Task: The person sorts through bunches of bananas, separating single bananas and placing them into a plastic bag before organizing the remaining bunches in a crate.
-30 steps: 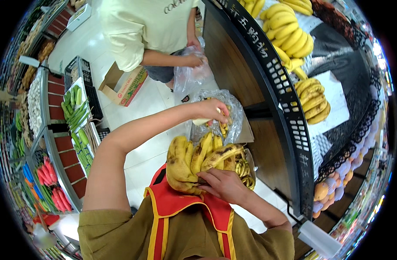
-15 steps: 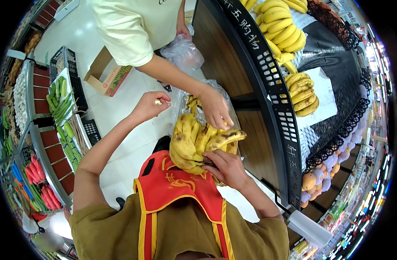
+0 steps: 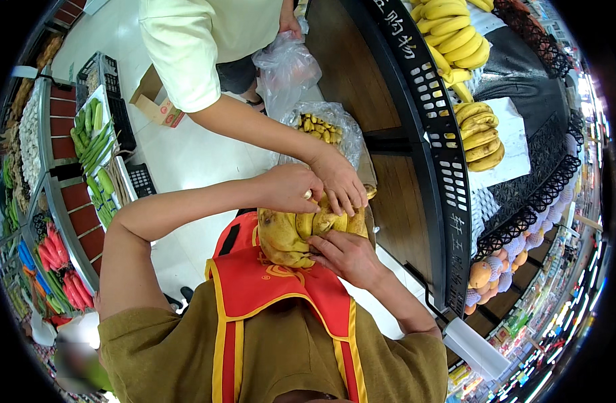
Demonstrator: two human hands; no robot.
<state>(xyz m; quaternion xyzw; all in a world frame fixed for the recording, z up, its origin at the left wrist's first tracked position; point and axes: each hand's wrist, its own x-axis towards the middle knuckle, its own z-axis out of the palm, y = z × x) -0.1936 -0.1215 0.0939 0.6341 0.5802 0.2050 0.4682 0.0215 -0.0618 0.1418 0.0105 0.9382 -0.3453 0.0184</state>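
Note:
A bunch of ripe yellow bananas with brown spots (image 3: 278, 232) is in front of my apron. My right hand (image 3: 352, 257) is closed on its near side, fingers around the dark stem end. My left hand (image 3: 291, 188) is at the bunch's far side with its fingers pinched together. A small pale piece (image 3: 308, 195) shows between them; I cannot make out what it is. Another person's hand (image 3: 340, 180) reaches in from the far side and rests its fingertips on the bananas, just beside my left hand. The hands cover part of the bunch.
Beyond the bunch, more bananas (image 3: 319, 127) lie in a clear plastic liner (image 3: 348, 144). The other person carries a plastic bag (image 3: 288, 70). At right is a black-rimmed fruit stand (image 3: 425, 101) with more bananas (image 3: 482, 138). Vegetable shelves (image 3: 76, 211) and a cardboard box (image 3: 157, 107) are at left.
My left hand has moved right, from the open space beside the bunch onto its far side. The other person's hand has come down slightly onto the bananas. My right hand keeps its hold.

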